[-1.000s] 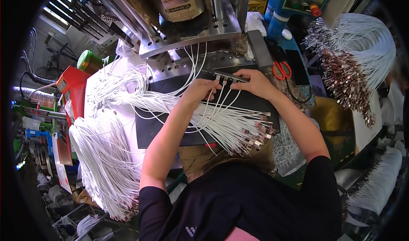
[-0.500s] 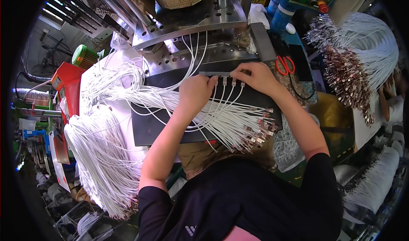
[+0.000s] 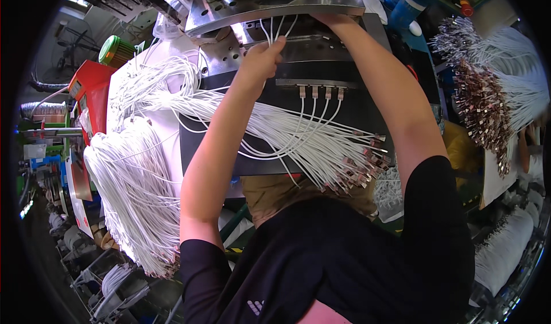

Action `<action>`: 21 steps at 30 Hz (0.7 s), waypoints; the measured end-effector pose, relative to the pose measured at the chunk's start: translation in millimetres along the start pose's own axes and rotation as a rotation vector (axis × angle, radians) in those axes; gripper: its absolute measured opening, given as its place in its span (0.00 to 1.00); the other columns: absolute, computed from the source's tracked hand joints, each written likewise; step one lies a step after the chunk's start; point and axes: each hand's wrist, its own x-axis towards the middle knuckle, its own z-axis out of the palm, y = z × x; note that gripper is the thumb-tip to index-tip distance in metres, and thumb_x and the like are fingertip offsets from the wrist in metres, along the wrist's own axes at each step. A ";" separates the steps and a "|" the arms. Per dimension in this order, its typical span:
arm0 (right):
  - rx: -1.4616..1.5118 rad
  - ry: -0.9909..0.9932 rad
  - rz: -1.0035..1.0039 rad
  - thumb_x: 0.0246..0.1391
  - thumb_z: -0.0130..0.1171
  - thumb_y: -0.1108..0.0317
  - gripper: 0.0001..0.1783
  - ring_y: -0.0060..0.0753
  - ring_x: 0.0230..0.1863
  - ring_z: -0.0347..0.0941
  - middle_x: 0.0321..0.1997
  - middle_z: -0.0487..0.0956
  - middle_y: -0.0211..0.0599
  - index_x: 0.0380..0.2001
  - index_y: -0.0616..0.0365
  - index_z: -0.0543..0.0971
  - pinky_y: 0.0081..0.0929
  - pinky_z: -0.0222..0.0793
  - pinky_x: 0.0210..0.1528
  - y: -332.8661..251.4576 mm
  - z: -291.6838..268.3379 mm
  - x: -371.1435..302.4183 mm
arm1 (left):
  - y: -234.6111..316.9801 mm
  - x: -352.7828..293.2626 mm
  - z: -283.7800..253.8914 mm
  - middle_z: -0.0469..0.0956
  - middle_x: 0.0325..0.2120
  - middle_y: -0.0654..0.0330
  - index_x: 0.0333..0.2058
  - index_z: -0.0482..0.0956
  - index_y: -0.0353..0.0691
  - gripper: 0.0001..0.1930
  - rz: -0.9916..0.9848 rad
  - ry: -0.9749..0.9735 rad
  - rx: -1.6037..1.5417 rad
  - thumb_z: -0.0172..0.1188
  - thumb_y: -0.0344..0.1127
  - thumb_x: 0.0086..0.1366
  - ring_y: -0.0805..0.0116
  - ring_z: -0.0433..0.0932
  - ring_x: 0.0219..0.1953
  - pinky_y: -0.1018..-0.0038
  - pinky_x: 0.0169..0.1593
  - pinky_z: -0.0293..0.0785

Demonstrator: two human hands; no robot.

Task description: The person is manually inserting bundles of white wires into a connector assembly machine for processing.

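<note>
My left hand (image 3: 262, 62) is closed around a few white cables (image 3: 279, 27) that run up under the metal machine plate. My right hand (image 3: 333, 19) reaches in beneath that plate's front edge; its fingers are hidden there. On the black work surface in front of me lies a narrow metal bar (image 3: 287, 83), with several white cables plugged along it by small metal-ended connectors (image 3: 315, 92). Below the bar a bundle of white cables (image 3: 270, 120) stretches left to right, its coppery connector ends (image 3: 359, 172) fanned out at the right.
The thick metal machine plate (image 3: 275, 10) overhangs the work area. A large hank of white cables (image 3: 132, 192) hangs at the left, near a red machine housing (image 3: 90, 89). Another cable bundle (image 3: 485, 94) is at the right, with blue cylinders (image 3: 406, 8) behind.
Both hands have left the bar and moved away from me: the left to the upright cables, the right under the machine plate. The whole view has shifted slightly.
</note>
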 end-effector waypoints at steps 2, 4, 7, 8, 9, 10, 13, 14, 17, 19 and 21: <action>0.024 0.034 0.028 0.65 0.49 0.60 0.15 0.47 0.46 0.75 0.42 0.80 0.46 0.45 0.58 0.77 0.40 0.70 0.51 -21.6 -22.2 10.9 | -3.9 -6.4 -6.7 0.61 0.21 0.72 0.48 0.80 0.34 0.24 0.101 0.057 0.183 0.53 0.52 0.71 0.83 0.54 0.22 0.82 0.25 0.49; 0.028 0.067 0.063 0.67 0.45 0.59 0.16 0.45 0.45 0.76 0.43 0.80 0.46 0.42 0.59 0.77 0.39 0.71 0.51 -39.6 -40.6 26.2 | 13.3 -22.7 -12.0 0.61 0.21 0.73 0.46 0.81 0.35 0.23 0.157 -0.002 0.238 0.53 0.52 0.71 0.83 0.54 0.22 0.82 0.25 0.49; 0.464 -0.047 0.203 0.68 0.44 0.57 0.18 0.46 0.48 0.75 0.45 0.80 0.45 0.47 0.59 0.76 0.38 0.69 0.53 -19.7 -39.0 21.2 | 70.4 -72.2 -23.4 0.67 0.24 0.70 0.41 0.83 0.37 0.20 0.310 -0.156 0.356 0.51 0.48 0.71 0.80 0.60 0.24 0.80 0.28 0.54; 0.686 -0.107 0.272 0.69 0.43 0.57 0.20 0.47 0.49 0.74 0.46 0.80 0.45 0.49 0.59 0.76 0.37 0.69 0.55 -15.3 -35.1 17.3 | 84.5 -87.4 -44.6 0.74 0.27 0.67 0.39 0.84 0.37 0.19 0.350 -0.160 0.366 0.49 0.45 0.72 0.77 0.64 0.26 0.78 0.32 0.59; 0.684 -0.101 0.276 0.69 0.43 0.57 0.20 0.47 0.49 0.74 0.46 0.80 0.45 0.49 0.59 0.76 0.37 0.69 0.55 -11.0 -29.9 15.7 | 87.8 -90.9 -74.9 0.74 0.26 0.66 0.37 0.84 0.36 0.21 0.594 0.029 0.296 0.45 0.44 0.74 0.77 0.63 0.25 0.77 0.31 0.60; 0.390 -0.068 0.183 0.65 0.48 0.56 0.19 0.48 0.48 0.75 0.44 0.80 0.46 0.49 0.58 0.76 0.40 0.69 0.53 -3.2 -22.7 12.5 | 85.2 -78.6 -109.7 0.75 0.25 0.64 0.36 0.84 0.36 0.23 0.926 0.272 0.384 0.43 0.44 0.75 0.77 0.67 0.25 0.78 0.31 0.63; -0.175 -0.004 -0.003 0.58 0.60 0.55 0.21 0.51 0.45 0.75 0.41 0.79 0.47 0.48 0.56 0.78 0.45 0.70 0.49 -6.4 -16.6 3.1 | 62.9 -72.3 -219.6 0.80 0.25 0.60 0.32 0.84 0.34 0.23 0.636 0.761 0.200 0.47 0.47 0.75 0.75 0.76 0.29 0.75 0.36 0.70; 0.109 -0.087 0.042 0.56 0.61 0.52 0.22 0.50 0.45 0.75 0.40 0.79 0.46 0.47 0.56 0.79 0.43 0.70 0.48 -34.2 -29.0 -5.6 | 44.6 -88.2 -253.8 0.79 0.22 0.61 0.31 0.84 0.34 0.23 0.352 0.816 0.476 0.49 0.47 0.74 0.76 0.76 0.27 0.75 0.35 0.70; 0.333 -0.192 0.094 0.54 0.63 0.50 0.22 0.49 0.46 0.73 0.40 0.78 0.44 0.46 0.54 0.80 0.41 0.68 0.49 -65.1 -76.9 -44.0 | 10.6 -101.6 -212.0 0.73 0.12 0.66 0.27 0.83 0.34 0.24 0.199 0.937 0.742 0.52 0.47 0.73 0.78 0.73 0.21 0.76 0.30 0.68; 0.283 -0.218 0.098 0.53 0.65 0.51 0.22 0.48 0.47 0.72 0.40 0.78 0.42 0.45 0.53 0.81 0.41 0.67 0.50 -65.7 -106.1 -67.2 | -1.6 -102.3 -124.3 0.75 0.18 0.65 0.31 0.82 0.35 0.14 0.467 0.713 0.608 0.56 0.38 0.71 0.76 0.71 0.22 0.76 0.32 0.69; 0.134 -0.271 0.067 0.55 0.64 0.55 0.20 0.47 0.48 0.70 0.40 0.76 0.40 0.47 0.53 0.80 0.40 0.67 0.50 -73.6 -130.3 -81.5 | -16.7 -108.6 -56.9 0.81 0.35 0.56 0.34 0.80 0.38 0.07 0.845 0.287 0.878 0.62 0.20 0.56 0.61 0.79 0.39 0.70 0.46 0.74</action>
